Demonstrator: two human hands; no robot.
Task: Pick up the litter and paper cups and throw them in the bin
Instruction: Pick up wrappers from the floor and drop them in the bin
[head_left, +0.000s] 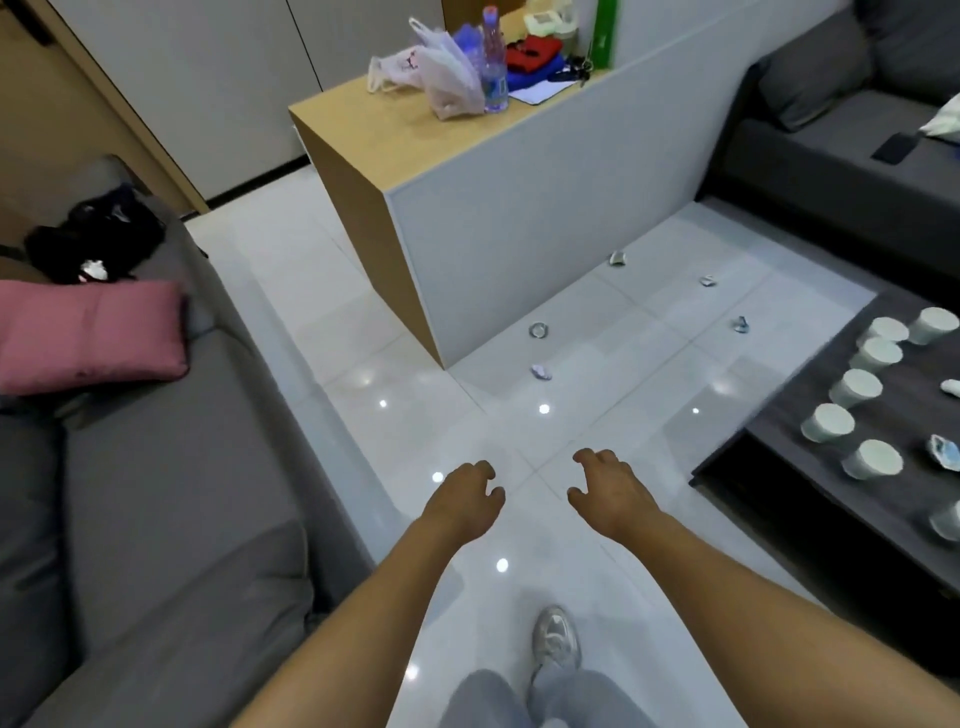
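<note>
Standing between grey sofa (156, 493) and dark coffee table (810, 499), cabinet (519, 208) ahead. 5 crumpled litter scraps (540, 372) dot the floor; white paper cups (855, 388) sit inverted on the table. Left hand (467, 499) and right hand (608, 491) hover empty, fingers loosely curled.

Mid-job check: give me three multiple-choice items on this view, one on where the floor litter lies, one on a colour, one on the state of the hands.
1. Where do the litter scraps on the floor lie?
A. under the grey sofa
B. on the tiles beside the white cabinet side
C. on the cabinet top

2. What colour is the cushion on the sofa?
A. green
B. yellow
C. pink

3. What do the hands hold?
A. nothing
B. a cup in each
C. one plastic bag

Answers:
1 B: scraps such as the crumpled scrap lie on the floor tiles near the cabinet.
2 C: the cushion on the sofa is pink.
3 A: the left hand and right hand hang over the floor, fingers loosely curled, no grip on anything.
</note>
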